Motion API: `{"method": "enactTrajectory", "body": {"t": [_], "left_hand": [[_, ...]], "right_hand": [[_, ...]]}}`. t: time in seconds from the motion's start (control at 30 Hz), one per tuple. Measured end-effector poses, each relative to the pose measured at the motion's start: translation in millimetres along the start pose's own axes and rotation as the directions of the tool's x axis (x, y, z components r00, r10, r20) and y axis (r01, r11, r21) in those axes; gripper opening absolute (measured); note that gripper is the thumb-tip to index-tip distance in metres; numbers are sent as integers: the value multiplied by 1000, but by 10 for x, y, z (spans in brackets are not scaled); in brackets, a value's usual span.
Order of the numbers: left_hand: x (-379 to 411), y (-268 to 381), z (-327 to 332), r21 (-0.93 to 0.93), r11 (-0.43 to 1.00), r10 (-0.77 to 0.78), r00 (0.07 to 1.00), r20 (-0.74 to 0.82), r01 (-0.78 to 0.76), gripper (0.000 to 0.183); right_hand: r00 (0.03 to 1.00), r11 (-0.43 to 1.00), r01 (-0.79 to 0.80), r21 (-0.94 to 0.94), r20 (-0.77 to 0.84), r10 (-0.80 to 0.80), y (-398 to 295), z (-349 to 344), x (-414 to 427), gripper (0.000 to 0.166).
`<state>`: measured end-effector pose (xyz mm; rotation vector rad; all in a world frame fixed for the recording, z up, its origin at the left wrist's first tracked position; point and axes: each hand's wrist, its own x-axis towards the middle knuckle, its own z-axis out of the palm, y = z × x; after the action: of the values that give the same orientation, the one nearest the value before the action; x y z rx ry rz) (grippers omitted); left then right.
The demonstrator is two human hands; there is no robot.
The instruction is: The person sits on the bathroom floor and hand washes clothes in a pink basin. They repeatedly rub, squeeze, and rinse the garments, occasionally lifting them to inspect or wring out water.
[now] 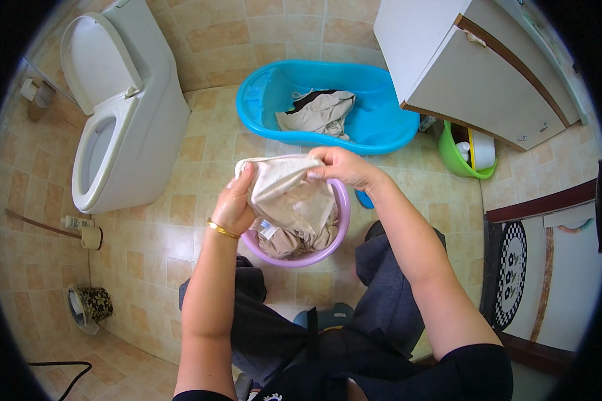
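A light beige cloth garment (286,188) is stretched between my two hands over a pink-purple basin (344,220). My left hand (236,200), a gold-coloured bracelet at its wrist, grips the garment's left edge with the thumb on top. The upper right edge is pinched by my right hand (338,168). Wet-looking beige cloth (291,243) fills the lower part of the basin, and a white label (266,229) shows near my left hand. The garment's lower end hangs down to the cloth in the basin.
Beyond the basin lies a blue plastic tub (376,135) holding grey and black clothing (321,113). A white toilet (130,145) with its lid up stands at left, a patterned waste bin (98,304) lower left. At right are a white cabinet (481,85) and a green basin (451,155) with bottles.
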<state>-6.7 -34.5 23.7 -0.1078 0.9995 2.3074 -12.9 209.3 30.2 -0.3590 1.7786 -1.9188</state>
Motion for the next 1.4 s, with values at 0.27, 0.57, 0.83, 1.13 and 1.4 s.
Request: {"method": "enactTrajectory", "body": {"t": [0.27, 0.57, 0.83, 1.13, 1.4], "left_hand": [[256, -466, -31, -172, 980, -116, 988, -104, 97, 64], [113, -616, 401, -214, 965, -187, 970, -156, 151, 44], [456, -927, -646, -499, 831, 60, 852, 521, 247, 42], [128, -323, 176, -268, 963, -54, 998, -38, 42, 46], [13, -109, 223, -224, 975, 46, 991, 128, -16, 41]], "right_hand": [[793, 764, 455, -459, -182, -581, 155, 973, 84, 19], [615, 538, 59, -841, -394, -683, 319, 701, 384, 23], [598, 440, 254, -861, -218, -772, 406, 1113, 206, 25], [829, 994, 73, 75, -559, -19, 227, 290, 355, 33], [963, 818, 137, 559, -269, 22, 93, 154, 205, 34]]}}
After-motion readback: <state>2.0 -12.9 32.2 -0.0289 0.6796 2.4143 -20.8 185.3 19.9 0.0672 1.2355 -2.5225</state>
